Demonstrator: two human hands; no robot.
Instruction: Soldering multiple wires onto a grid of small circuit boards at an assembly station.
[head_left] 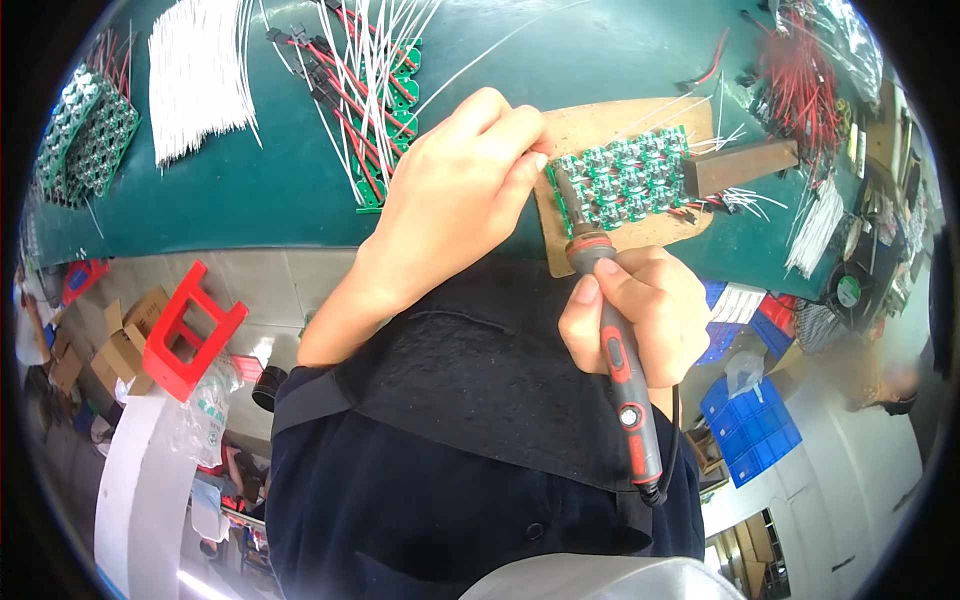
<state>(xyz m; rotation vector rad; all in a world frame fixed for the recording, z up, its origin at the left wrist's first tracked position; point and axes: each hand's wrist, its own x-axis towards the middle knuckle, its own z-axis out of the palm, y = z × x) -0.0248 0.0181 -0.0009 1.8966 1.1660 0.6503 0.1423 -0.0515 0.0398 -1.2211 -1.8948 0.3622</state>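
Observation:
My right hand (645,315) grips a grey and red soldering iron (622,380) by its handle. The iron's tip reaches the left edge of a green circuit board panel (625,178) covered with small round units. Beside that same edge my left hand (465,185) is closed in a pinch; what its fingertips hold, if anything, is too small to make out. Under the panel lies a tan board (560,245). A brown rectangular bar (745,168) rests against the panel's right end, with white and red wires sticking out around it.
On the green table (270,215) lie white wires (200,80), wired green boards (375,130) and a stack of panels (90,135) to the left. Red wires (800,80) and more white wires (817,228) are at right. A red stool (190,335) and blue crates (750,430) stand below.

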